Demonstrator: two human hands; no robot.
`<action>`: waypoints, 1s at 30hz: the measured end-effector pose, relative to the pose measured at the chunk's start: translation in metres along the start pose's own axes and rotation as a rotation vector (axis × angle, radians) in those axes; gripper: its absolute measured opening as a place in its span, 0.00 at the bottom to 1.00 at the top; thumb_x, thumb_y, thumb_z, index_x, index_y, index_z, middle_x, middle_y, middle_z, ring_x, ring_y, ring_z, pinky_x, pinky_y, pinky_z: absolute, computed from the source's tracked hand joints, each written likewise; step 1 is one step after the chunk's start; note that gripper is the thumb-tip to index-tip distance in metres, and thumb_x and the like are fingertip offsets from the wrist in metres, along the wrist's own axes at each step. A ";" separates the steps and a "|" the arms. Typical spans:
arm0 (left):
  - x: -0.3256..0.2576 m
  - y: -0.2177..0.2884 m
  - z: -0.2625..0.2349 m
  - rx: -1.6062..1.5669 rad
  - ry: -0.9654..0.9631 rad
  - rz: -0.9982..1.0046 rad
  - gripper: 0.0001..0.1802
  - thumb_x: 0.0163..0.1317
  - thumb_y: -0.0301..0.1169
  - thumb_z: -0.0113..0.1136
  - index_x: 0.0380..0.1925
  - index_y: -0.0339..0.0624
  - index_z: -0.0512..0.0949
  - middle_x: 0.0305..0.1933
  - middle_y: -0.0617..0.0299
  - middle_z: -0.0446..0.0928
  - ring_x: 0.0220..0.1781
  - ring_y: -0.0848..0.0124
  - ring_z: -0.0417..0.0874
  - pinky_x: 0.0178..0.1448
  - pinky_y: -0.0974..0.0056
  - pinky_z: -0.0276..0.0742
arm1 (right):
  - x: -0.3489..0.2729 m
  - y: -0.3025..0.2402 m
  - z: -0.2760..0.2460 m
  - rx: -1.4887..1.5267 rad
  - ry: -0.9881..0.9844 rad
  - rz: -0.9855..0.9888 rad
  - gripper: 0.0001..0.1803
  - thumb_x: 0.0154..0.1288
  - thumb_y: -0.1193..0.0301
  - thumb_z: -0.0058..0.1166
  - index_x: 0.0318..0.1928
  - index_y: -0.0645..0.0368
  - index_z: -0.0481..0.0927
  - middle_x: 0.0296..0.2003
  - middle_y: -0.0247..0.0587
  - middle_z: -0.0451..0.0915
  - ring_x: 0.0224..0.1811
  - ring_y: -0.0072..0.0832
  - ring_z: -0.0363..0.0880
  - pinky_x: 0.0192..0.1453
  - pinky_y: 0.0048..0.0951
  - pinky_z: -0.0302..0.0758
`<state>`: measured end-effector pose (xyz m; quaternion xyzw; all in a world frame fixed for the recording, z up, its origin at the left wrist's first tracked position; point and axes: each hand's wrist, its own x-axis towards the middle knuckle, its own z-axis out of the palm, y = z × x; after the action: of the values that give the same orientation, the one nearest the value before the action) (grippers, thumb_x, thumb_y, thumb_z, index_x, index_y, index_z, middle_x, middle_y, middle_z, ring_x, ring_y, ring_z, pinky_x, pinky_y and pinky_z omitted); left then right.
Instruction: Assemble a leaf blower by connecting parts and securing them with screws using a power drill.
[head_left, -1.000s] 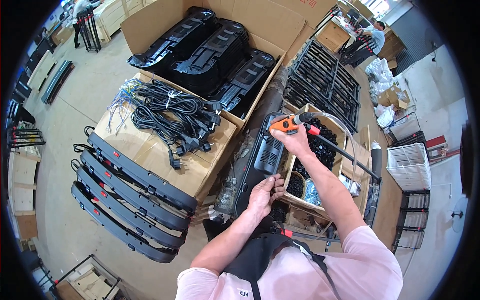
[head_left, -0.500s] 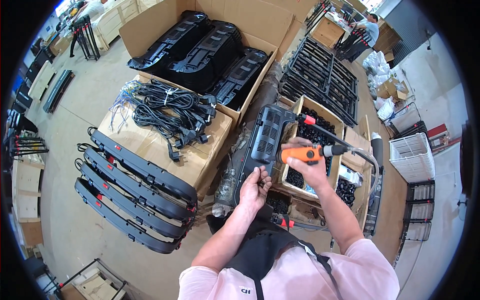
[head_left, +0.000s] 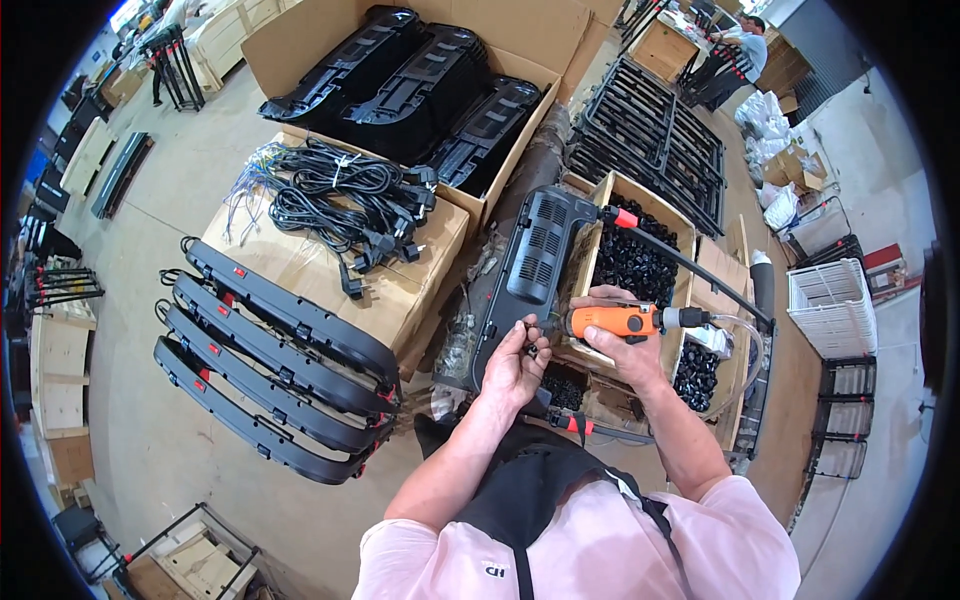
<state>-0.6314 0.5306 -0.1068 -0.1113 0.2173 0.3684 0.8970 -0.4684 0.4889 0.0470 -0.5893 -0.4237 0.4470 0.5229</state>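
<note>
My right hand [head_left: 625, 350] is wrapped round an orange pneumatic screwdriver [head_left: 612, 320], which lies roughly level with its tip toward the left. Just at that tip, the curled fingers of my left hand [head_left: 515, 365] are pinched together. Small dark pieces show among them, too small to name. Both hands are over the near part of a long black plastic housing [head_left: 545, 250] with vent slots. A black tube with a red fitting [head_left: 626, 218] runs from its far end to the right.
Right of the housing, a wooden box [head_left: 690, 215] holds many black plastic parts. An air hose [head_left: 745, 340] curves off the screwdriver. Power cords [head_left: 340, 200] lie on a carton, with several curved black panels [head_left: 290, 330] beside it. A large carton [head_left: 470, 195] holds black shells. A person [head_left: 740, 55] stands far right.
The screwdriver has come nearer to me and slightly right, and its tip is now at my left fingertips. My left hand stays pinched near the housing. The whole view has shifted a little.
</note>
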 end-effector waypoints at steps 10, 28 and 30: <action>-0.023 -0.011 -0.005 0.028 0.094 -0.027 0.20 0.85 0.35 0.41 0.59 0.28 0.74 0.56 0.46 0.80 0.55 0.56 0.87 0.66 0.53 0.86 | 0.012 0.019 0.029 -0.069 -0.066 0.008 0.33 0.63 0.72 0.71 0.66 0.66 0.73 0.59 0.54 0.84 0.64 0.37 0.83 0.72 0.41 0.77; -0.050 0.010 -0.021 0.455 0.047 -0.180 0.15 0.84 0.36 0.50 0.55 0.36 0.79 0.44 0.60 0.82 0.40 0.73 0.85 0.47 0.67 0.86 | 0.041 0.031 0.067 -0.276 -0.181 0.036 0.25 0.65 0.77 0.68 0.61 0.62 0.78 0.58 0.45 0.84 0.62 0.30 0.82 0.69 0.34 0.78; -0.050 0.011 -0.026 0.496 -0.003 -0.175 0.15 0.83 0.37 0.52 0.54 0.37 0.79 0.43 0.61 0.83 0.39 0.73 0.85 0.47 0.67 0.86 | 0.042 0.033 0.069 -0.393 -0.219 0.032 0.22 0.64 0.77 0.67 0.59 0.63 0.79 0.58 0.45 0.85 0.62 0.30 0.81 0.70 0.36 0.77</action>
<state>-0.6791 0.4983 -0.1067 0.0941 0.2890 0.2250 0.9257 -0.5238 0.5428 0.0071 -0.6345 -0.5476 0.4253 0.3416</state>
